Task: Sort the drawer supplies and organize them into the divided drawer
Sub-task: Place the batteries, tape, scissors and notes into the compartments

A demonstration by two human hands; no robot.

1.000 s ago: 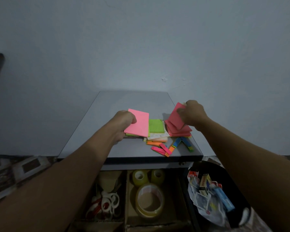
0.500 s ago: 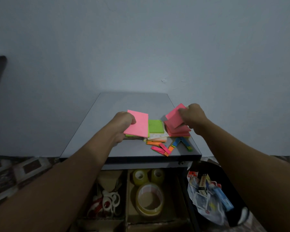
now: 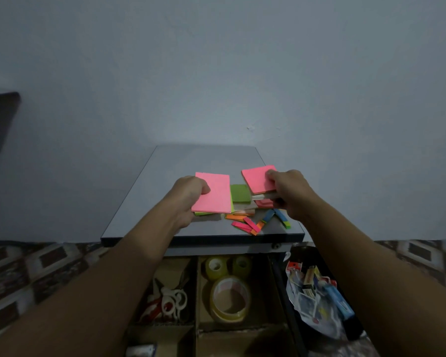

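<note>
Single head-worn wide-angle view. It sits above and behind the arms and faces forward and down. Both forearms enter from the bottom corners and meet mid-frame at the left hand point(image 3: 188, 194) and right hand point(image 3: 291, 191). The tabletop point(image 3: 180, 163) is at centre, within arm's reach. The open drawer point(image 3: 195, 292) is closest, almost under the lens at the bottom edge. The wall point(image 3: 216, 73) fills the upper half, and the floor point(image 3: 23, 266) shows at both sides.

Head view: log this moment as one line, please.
left hand: grips large pink pad | right hand: grips small pink stack | drawer: scissors, tape rolls inside | tabletop: loose notes unsorted
</note>
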